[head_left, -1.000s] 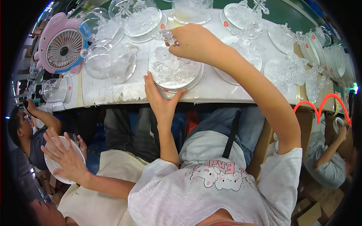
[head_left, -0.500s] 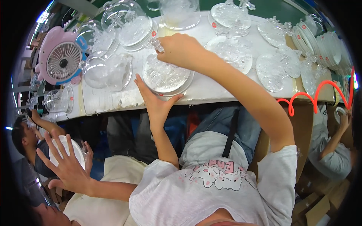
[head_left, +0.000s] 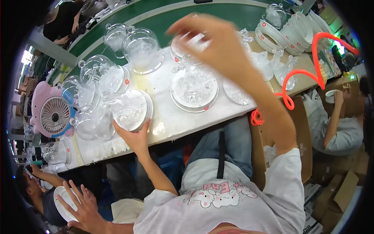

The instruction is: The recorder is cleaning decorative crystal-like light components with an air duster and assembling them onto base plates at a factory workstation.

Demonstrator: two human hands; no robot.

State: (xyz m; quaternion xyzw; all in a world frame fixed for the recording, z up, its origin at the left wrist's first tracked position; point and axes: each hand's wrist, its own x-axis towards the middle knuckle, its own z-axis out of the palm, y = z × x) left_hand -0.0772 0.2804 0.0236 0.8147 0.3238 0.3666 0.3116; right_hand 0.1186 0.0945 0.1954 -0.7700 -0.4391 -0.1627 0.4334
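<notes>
My left hand (head_left: 133,134) cups the near edge of a round white base (head_left: 151,111), its thumb on the right side and its fingers on the left. Clear, crinkled plastic pieces (head_left: 131,113) cover the top of that base. Smeared by motion, my right hand (head_left: 218,37) hangs over the far side of the table, fingers stretched to the left and nothing visible in them. Under its arm sits another white base (head_left: 194,87) with clear pieces on it. Clear domes (head_left: 143,50) with knobs stand farther back on the left.
A pink pig-shaped fan (head_left: 54,113) is at the left end of the white table (head_left: 163,126). White bases (head_left: 298,33) stack at the far right, near a red coiled hose (head_left: 296,74). A co-worker's hand (head_left: 83,208) is at lower left beside a white disc (head_left: 64,202).
My right hand has left the base by my left hand and swung right and away from me. My left hand stays at the base. The whole view has shifted.
</notes>
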